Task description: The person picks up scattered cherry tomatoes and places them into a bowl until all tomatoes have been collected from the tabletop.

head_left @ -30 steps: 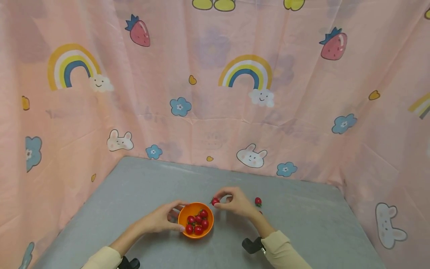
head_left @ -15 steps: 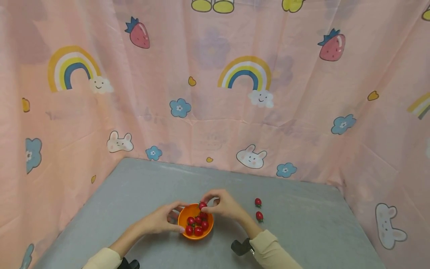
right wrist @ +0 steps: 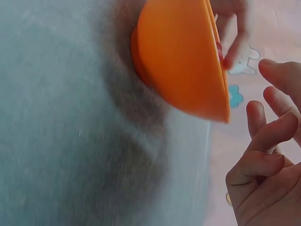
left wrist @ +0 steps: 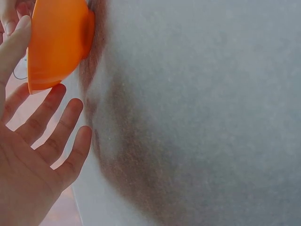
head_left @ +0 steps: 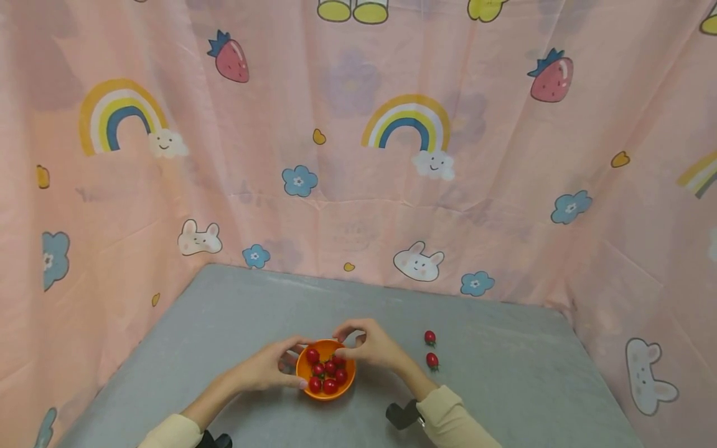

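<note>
Several red cherry tomatoes [head_left: 330, 386] lie in a small orange bowl [head_left: 327, 397] on the grey table. At the bowl's left side is my left hand [head_left: 260, 369], its thumb at the near rim and its fingers by the far left side. The left wrist view shows those fingers spread and fairly straight, one fingertip touching the bowl [left wrist: 56, 42]. Over the right far rim hovers my right hand [head_left: 376, 346], holding nothing that I can see. In the right wrist view its loosely bent fingers [right wrist: 277, 80] stand apart from the bowl [right wrist: 181, 61].
Two cherry tomatoes lie on the table to the right, one farther back [head_left: 429, 338] and one nearer [head_left: 432, 361]. A pink printed curtain [head_left: 347, 236] hangs along the back and sides of the grey table [head_left: 504, 373].
My right hand has carried a cherry tomato left over the bowl and let it go. That tomato now lies at the bowl's far left inside. My left hand has stayed by the bowl.
</note>
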The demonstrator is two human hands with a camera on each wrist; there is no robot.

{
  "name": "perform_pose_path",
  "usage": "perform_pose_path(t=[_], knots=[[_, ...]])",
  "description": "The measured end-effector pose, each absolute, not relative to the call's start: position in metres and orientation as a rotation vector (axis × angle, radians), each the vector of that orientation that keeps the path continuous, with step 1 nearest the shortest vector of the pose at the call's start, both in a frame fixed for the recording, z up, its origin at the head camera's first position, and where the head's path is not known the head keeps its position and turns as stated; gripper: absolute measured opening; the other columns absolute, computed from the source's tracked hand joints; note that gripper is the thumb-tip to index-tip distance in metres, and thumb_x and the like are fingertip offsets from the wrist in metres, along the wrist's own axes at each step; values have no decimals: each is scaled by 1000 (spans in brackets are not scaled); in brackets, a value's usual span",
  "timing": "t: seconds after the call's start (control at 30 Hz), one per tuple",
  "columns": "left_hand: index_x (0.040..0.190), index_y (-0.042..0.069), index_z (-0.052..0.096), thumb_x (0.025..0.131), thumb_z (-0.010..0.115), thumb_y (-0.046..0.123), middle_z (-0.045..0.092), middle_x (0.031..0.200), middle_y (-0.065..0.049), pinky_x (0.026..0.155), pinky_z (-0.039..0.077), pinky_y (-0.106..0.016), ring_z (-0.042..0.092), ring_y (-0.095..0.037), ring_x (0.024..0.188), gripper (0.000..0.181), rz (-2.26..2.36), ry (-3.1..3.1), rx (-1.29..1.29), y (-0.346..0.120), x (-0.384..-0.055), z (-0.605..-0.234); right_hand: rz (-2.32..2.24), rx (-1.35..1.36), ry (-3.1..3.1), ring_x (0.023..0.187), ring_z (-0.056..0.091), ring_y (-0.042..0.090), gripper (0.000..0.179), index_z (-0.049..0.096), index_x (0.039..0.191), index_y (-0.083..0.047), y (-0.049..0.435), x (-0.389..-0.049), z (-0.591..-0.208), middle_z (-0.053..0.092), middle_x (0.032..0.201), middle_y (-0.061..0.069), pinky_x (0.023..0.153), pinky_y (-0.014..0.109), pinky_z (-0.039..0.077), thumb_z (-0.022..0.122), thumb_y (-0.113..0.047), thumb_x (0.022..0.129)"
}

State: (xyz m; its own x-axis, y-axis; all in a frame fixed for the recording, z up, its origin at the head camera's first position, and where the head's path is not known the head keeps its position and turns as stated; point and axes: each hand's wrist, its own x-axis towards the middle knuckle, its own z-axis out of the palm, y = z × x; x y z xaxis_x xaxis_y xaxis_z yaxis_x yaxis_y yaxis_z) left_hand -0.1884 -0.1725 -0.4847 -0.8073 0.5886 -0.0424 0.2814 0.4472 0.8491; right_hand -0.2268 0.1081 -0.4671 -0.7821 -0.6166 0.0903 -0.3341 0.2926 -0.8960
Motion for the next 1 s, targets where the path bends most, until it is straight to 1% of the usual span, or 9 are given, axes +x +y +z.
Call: perform_pose_path(t=[0.13,0.27,0.33,0.5,0.73,0.87,1.0], knots=[[145,11,50,88,83,27,60,129,-10,88,53,-48,64,-24,105,68,1302,2370,725,-172,-188,-485,-1494,-847,2309,50,39,12,25,72,113,-3,118,-228,-466,66,104,15,52,21,41,79,-8,90],[145,13,50,87,84,28,60,130,-9,88,53,-46,64,-24,105,68,1297,2377,705,-172,-189,-485,-1509,-843,2317,51,39,12,22,73,110,-9,131,-229,-466,66,106,20,52,21,40,79,-9,90],[145,14,51,87,84,28,60,129,-9,88,53,-45,64,-23,105,68,1296,2381,701,-172,-188,-485,-1522,-852,2325,52,39,12,21,73,109,-9,138,-230,-468,66,105,22,52,21,39,79,-8,90],[144,14,52,86,85,28,60,129,-8,87,53,-44,64,-22,104,68,1300,2386,707,-172,-188,-485,-1536,-829,2354,52,38,11,21,72,110,-2,156,-230,-469,66,104,22,51,21,36,78,-5,90],[145,15,51,87,84,27,60,129,-8,87,53,-42,64,-22,104,68,1307,2375,711,-173,-188,-486,-1515,-769,2438,54,42,13,25,72,111,0,182,-228,-471,68,105,20,53,21,39,79,-11,90],[145,15,51,87,84,27,60,130,-8,86,53,-41,64,-21,104,68,1311,2369,708,-173,-189,-486,-1555,-794,2452,53,41,11,28,70,111,4,199,-229,-477,67,103,23,51,20,37,80,-10,89],[146,16,50,87,84,27,60,130,-8,86,53,-42,65,-21,104,69,1313,2369,710,-173,-188,-485,-1572,-763,2465,49,38,9,28,70,112,4,216,-229,-479,68,101,21,47,21,35,80,-10,89]])
